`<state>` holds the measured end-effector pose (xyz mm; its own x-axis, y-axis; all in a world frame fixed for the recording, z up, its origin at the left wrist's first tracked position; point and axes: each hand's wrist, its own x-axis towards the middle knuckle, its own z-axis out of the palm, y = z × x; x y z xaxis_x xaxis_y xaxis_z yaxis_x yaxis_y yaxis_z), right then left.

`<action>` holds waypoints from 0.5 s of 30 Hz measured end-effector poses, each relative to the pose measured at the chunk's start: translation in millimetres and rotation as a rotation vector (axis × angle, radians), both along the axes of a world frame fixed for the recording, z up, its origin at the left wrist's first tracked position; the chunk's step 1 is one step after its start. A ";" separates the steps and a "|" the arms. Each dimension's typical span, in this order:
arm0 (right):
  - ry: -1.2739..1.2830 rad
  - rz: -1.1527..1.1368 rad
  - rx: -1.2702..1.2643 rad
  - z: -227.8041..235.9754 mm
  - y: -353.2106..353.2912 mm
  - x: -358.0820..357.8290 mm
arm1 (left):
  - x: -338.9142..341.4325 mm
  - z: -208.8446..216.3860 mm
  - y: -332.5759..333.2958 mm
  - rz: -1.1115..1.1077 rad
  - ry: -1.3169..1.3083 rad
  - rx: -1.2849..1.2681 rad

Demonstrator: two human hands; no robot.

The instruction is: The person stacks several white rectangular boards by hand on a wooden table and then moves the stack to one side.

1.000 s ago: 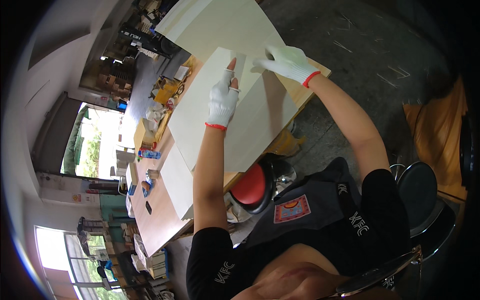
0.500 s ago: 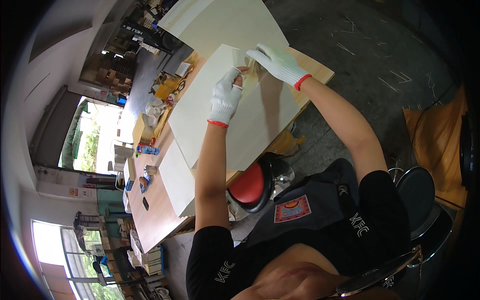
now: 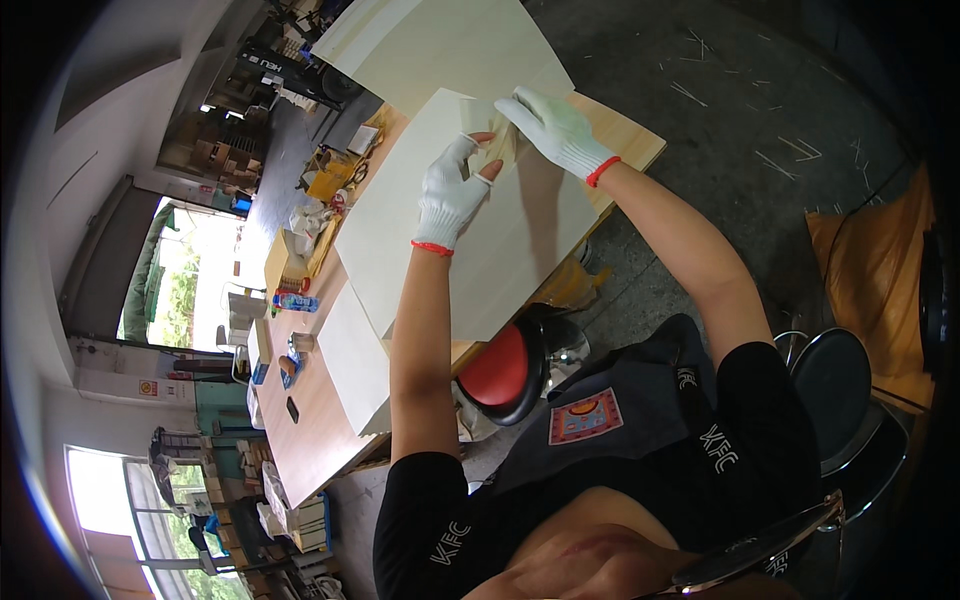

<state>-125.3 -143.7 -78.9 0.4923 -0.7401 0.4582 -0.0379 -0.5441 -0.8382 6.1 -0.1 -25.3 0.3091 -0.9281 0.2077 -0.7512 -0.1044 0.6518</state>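
Both hands work close together over the large white sheet (image 3: 400, 240), which lies flat on the wooden table (image 3: 300, 455), so the table appears to carry it and leave the fingers free for finer handling. Left hand (image 3: 450, 200) comes in from six o'clock, in a white glove with a red cuff; its bare thumb and index finger stand apart beside a pale yellowish strip (image 3: 504, 150), the bare tips probably giving better feel for something so thin, though whether they pinch it I cannot tell. Right hand (image 3: 556, 128), gloved alike, sits at two o'clock from the left, fingers held together and bent over the strip's far side; it seems to steady the piece, but the glove hides whether it grasps or merely touches. The strip thus lies between the two hands, above the sheet's upper part. At twelve o'clock from them is another pale board (image 3: 480, 50), and at seven o'clock a smaller white stack (image 3: 345, 355) on the table, both perhaps kept within reach. A phone (image 3: 292, 410) at seven o'clock and a blue bottle (image 3: 295, 302) at eight lie beyond the sheets, likely so they stay out of the way. At six o'clock, a red stool seat (image 3: 495, 368) stands beside the table's near edge.
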 end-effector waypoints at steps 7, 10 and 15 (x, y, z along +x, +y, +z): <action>0.018 0.007 0.006 2.5 2.5 0.8 | 1.2 -5.1 0.1 0.029 -0.190 -0.185; 0.006 -0.029 -0.025 -1.7 0.2 4.5 | 6.0 -2.4 -0.8 -0.014 -0.171 -0.047; -0.003 -0.020 -0.030 -3.2 0.7 3.1 | -4.6 2.6 2.6 0.027 -0.056 0.026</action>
